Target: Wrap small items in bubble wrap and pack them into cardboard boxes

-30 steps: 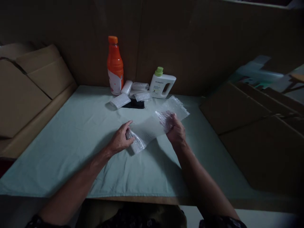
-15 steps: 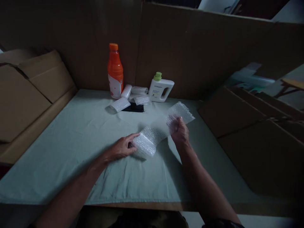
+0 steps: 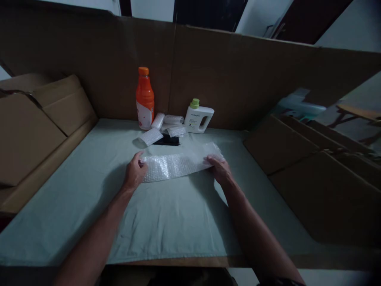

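A long strip of clear bubble wrap (image 3: pixel 172 166) stretches between my two hands above the cloth. My left hand (image 3: pixel 135 171) is closed on its left end, thumb and fingers pinching the edge. Toward the other end, my right hand (image 3: pixel 219 167) grips the strip, and a short piece sticks out past the fingers. Behind the strip lie several smaller pieces of bubble wrap (image 3: pixel 151 137), rolled or folded. They rest beside and partly over a flat black object (image 3: pixel 169 140), whose kind I cannot make out.
An orange bottle (image 3: pixel 145 99) and a white jug with a green cap (image 3: pixel 199 118) stand at the back against a cardboard wall (image 3: pixel 223 75). Cardboard boxes (image 3: pixel 32 131) flank the left side, and another box (image 3: pixel 324 182) the right. A pale green cloth (image 3: pixel 166 222) covers the table.
The bubble wrap has gone from bent and twisted to spread out nearly straight. My left hand has moved left and away from me with its end; my right hand has shifted slightly.
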`<control>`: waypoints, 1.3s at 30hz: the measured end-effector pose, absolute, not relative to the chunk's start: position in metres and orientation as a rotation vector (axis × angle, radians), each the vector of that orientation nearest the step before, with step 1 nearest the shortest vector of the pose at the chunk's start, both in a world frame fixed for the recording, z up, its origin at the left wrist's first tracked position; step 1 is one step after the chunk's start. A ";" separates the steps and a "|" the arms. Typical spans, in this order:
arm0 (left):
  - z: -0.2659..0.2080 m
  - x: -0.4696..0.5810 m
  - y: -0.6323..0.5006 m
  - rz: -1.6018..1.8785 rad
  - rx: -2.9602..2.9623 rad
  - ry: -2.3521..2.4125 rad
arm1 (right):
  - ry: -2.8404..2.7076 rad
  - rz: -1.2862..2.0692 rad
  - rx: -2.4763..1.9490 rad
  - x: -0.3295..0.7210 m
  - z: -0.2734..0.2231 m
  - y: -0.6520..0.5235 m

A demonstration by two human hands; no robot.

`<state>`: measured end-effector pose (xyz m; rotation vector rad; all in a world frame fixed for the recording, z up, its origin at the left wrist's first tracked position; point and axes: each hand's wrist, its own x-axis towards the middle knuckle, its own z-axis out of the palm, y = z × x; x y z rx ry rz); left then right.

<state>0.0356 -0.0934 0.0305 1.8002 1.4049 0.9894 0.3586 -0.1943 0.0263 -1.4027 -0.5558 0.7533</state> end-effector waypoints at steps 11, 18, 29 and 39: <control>0.042 0.028 -0.073 0.993 2.121 1.568 | -0.713 0.921 -1.507 0.364 0.039 -0.198; 0.089 0.072 -0.026 0.841 2.364 1.624 | -0.725 0.833 -1.560 0.382 0.041 -0.179; 0.019 0.050 -0.104 0.333 2.771 1.312 | -0.902 0.201 -1.868 0.416 0.077 -0.333; -0.008 0.022 -0.167 0.373 2.821 1.156 | -1.169 -1.025 -2.633 0.449 0.177 -0.433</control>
